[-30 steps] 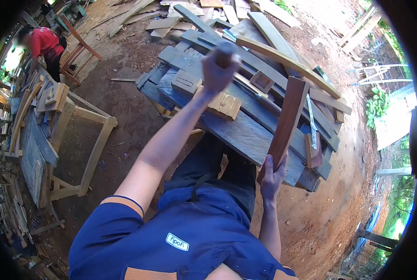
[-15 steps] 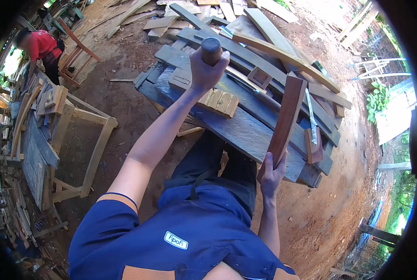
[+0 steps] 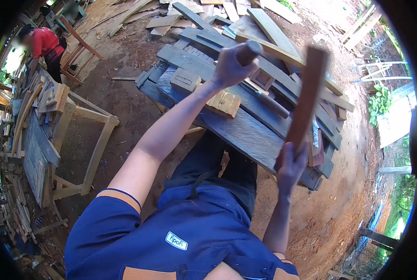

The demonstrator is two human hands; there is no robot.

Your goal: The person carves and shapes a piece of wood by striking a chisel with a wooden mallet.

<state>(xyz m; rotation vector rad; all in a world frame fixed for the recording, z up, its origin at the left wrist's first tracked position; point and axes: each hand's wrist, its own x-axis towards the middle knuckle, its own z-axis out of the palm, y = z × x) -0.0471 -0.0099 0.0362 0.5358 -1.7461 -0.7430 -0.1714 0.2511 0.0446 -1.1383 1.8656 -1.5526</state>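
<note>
My left hand [image 3: 232,69] is closed around a dark, round-ended wooden handle [image 3: 248,52], raised above the workbench [image 3: 246,135]; whatever lies below the grip is hidden. Gripped near its lower end by my right hand [image 3: 292,169], a long reddish-brown wooden piece [image 3: 306,98] stands up steeply over the bench's right side, blurred by motion. Under my left forearm rest a yellowish wooden block [image 3: 226,103] and a paler block [image 3: 185,80]. Between the hands lies a tool with a dark cylindrical handle [image 3: 273,104], close to a small hollowed wooden block [image 3: 263,78].
Boards [image 3: 274,32] are piled across the bench's far side. On the left stands another wooden bench [image 3: 94,154] loaded with offcuts. Beyond it a person in a red shirt [image 3: 45,43] bends near a wooden chair frame [image 3: 77,51]. Bare reddish soil [image 3: 330,210] covers the ground.
My left hand has moved right, and the handle now tilts to the right. My right hand has moved the reddish-brown piece right and up, away from the tool on the bench.
</note>
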